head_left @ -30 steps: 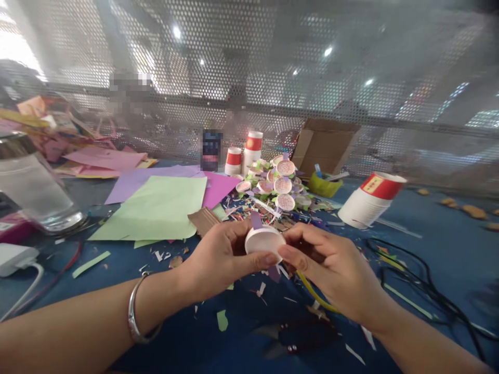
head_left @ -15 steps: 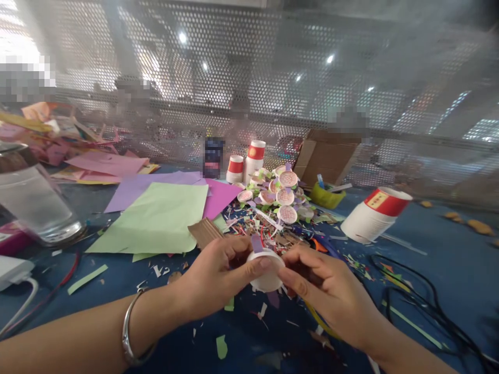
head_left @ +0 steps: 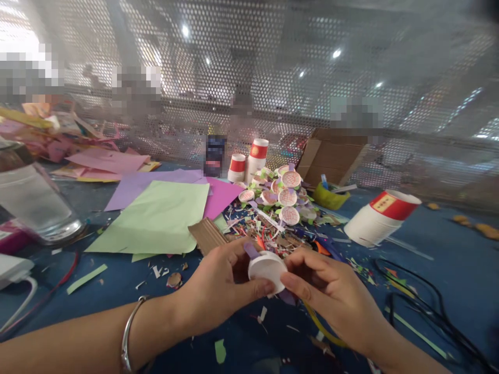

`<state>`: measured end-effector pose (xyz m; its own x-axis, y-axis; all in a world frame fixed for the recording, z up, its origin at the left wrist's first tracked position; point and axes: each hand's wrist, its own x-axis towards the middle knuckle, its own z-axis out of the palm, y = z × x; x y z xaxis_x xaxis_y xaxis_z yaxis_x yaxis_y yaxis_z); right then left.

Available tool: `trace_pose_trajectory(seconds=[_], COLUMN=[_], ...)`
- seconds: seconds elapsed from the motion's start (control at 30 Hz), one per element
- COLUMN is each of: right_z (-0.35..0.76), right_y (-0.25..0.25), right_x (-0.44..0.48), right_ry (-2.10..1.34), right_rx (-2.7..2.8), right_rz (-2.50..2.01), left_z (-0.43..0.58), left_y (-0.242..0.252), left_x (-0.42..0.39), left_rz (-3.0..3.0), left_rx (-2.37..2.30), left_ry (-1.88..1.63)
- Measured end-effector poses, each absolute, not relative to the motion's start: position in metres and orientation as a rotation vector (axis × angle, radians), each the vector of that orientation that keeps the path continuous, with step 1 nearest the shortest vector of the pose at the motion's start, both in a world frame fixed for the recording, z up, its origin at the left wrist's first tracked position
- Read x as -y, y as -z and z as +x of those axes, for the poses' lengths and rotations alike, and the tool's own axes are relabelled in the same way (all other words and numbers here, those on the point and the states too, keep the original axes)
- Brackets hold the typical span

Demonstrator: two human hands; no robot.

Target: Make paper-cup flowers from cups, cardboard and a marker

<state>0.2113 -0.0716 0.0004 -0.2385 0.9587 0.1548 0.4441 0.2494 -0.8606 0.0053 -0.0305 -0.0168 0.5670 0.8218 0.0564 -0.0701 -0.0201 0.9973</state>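
Note:
A small round white paper disc (head_left: 266,270), like a cup bottom with a raised rim, is held between both hands in front of the scrap pile. Purple paper pieces stick out at its upper left and below it. My left hand (head_left: 222,291) pinches its left side, thumb on the lower edge. The right edge is between the thumb and fingers of my right hand (head_left: 327,291). Beyond the hands stands a heap of similar discs (head_left: 287,197) with pink grid patterns and green and purple tabs.
Green paper (head_left: 156,218) lies left of the scraps. Stacked paper cups (head_left: 382,218) tilt at the right, near black cables (head_left: 424,306). A glass (head_left: 35,197) stands at the left, a cardboard box (head_left: 333,156) behind. A yellow-green container (head_left: 330,196) holds small items.
The white disc has turned in my fingers, so its round face shows more and its purple tab leans left. My left thumb has moved down to its lower edge.

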Motion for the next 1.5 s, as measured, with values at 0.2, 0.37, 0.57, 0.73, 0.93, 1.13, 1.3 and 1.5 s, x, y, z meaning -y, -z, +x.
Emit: trace_pose_trajectory(seconds=[0.2,0.37,0.57,0.73,0.93,1.13,1.3,1.5], right_z=[0.212,0.211,0.211,0.211,0.211,0.209,0.209,0.208], right_y=[0.000,-0.002,-0.004,-0.004,-0.002,0.001,0.001,-0.001], right_x=[0.073,0.074,0.075,0.071,0.069,0.067,0.069,0.070], right_ry=[-0.784,-0.655,-0.704,-0.793,-0.838,-0.738,-0.703,-0.914], right_rx=[1.832,1.875,1.843,1.798,1.766,1.795,1.779,1.706], right_rz=[-1.263,-1.254,-1.268,-1.292,-1.328,-1.363,-1.373,-1.352], left_z=[0.004,0.005,0.005,0.003,0.001,0.001,0.001,0.003], left_y=[0.013,0.018,0.013,0.012,0.011,0.012,0.012,0.013], left_x=[0.028,0.027,0.030,0.026,0.019,0.018,0.018,0.024], left_rz=[1.356,1.343,1.224,1.025,0.852,0.876,0.911,1.157], left_rx=[-0.667,-0.660,-0.638,-0.604,-0.645,-0.679,-0.693,-0.718], left_ry=[-0.803,-0.803,-0.773,-0.665,-0.522,-0.582,-0.651,-0.779])
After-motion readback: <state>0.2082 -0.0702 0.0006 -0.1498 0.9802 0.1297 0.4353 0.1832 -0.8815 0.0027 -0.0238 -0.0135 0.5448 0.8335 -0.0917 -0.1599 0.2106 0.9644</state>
